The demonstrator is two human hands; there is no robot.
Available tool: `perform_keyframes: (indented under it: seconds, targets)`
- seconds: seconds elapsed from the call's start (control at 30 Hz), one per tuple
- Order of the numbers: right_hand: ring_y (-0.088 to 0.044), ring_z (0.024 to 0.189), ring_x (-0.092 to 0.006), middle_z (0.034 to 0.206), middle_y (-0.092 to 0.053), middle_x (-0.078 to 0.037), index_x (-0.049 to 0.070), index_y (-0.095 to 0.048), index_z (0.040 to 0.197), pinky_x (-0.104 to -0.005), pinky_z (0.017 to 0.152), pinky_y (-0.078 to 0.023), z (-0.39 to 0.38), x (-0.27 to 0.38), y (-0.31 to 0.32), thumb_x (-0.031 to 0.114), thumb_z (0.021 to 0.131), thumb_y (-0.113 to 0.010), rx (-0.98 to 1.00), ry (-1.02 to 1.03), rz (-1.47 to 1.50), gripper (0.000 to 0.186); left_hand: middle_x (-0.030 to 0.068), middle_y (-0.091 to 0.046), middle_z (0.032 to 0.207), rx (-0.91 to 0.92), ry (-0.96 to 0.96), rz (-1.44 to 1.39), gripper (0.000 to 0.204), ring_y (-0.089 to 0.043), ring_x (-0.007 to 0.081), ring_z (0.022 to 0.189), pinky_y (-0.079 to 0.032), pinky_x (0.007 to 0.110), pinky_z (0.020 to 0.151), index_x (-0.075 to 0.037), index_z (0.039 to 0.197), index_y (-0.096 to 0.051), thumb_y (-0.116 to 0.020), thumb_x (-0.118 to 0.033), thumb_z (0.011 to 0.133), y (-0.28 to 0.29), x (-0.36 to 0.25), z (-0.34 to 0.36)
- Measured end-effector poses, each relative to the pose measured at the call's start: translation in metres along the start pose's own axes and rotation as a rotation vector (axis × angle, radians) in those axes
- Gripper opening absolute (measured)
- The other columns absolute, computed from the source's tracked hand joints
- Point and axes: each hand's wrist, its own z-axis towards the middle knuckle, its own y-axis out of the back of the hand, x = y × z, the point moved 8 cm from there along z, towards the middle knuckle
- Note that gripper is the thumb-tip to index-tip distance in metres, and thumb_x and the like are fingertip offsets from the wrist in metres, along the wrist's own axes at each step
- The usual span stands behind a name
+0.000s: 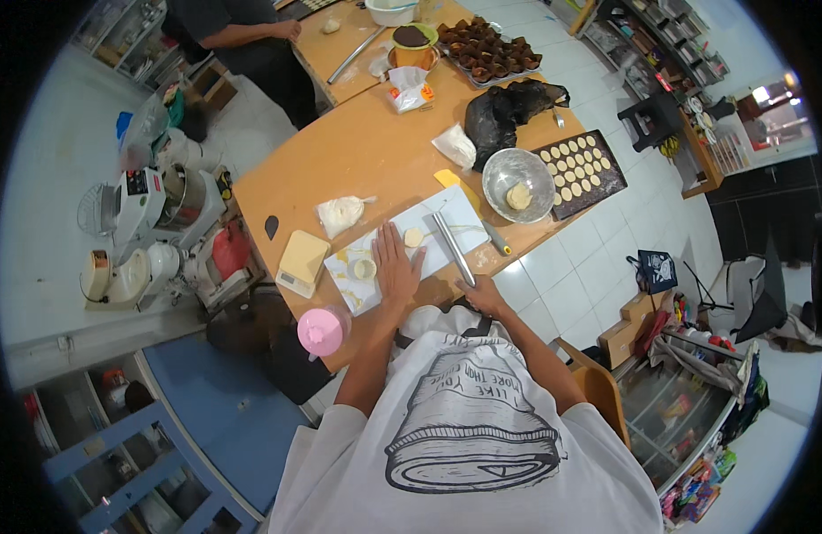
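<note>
Right hand [484,295] has its grip round the rolling pin [453,247], left hand [396,270] lies flat on the white sheet [467,212], dough disc [413,238] between that hand and the pin. Uneven pressure could squash it lopsided imo.

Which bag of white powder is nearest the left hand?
The bag by the scale, just beyond the left hand. The other bag lies farther off, beside the black bag.

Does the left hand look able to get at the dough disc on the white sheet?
Seemingly yes: the left hand lies flat on the white sheet beside the dough disc, and the rolling pin in the right hand sits to the disc's other side, not over it.
</note>
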Motion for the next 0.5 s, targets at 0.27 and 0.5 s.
perform_keyframes:
  seconds: [0.27, 0.5]
  targets:
    - [-0.069, 0.074, -0.0438, 0.075, -0.067, -0.028, -0.005, -0.068, 0.085, -0.0519, 0.068, -0.051, 0.004, 0.002, 0.012, 0.044, 0.091, -0.068, -0.16, 0.111, -0.322, 0.05, 0.0234, -0.026, 0.163, 0.023, 0.028, -0.025, 0.07, -0.023, 0.037, 0.153, -0.016, 0.053, 0.124, 0.007, 0.155, -0.026, -0.047, -0.036, 0.104, 0.007, 0.005, -0.008]
    - [-0.066, 0.065, -0.0421, 0.068, -0.062, -0.03, -0.008, -0.064, 0.075, -0.0513, 0.063, -0.048, -0.036, 0.132, 0.014, 0.036, 0.09, -0.067, -0.187, 0.397, -0.141, 0.047, 0.0273, -0.033, 0.158, -0.095, 0.066, -0.484, 0.055, -0.031, 0.0434, 0.146, -0.021, 0.051, 0.123, 0.006, 0.152, -0.032, -0.033, -0.028, 0.109, 0.02, 0.023, -0.015]
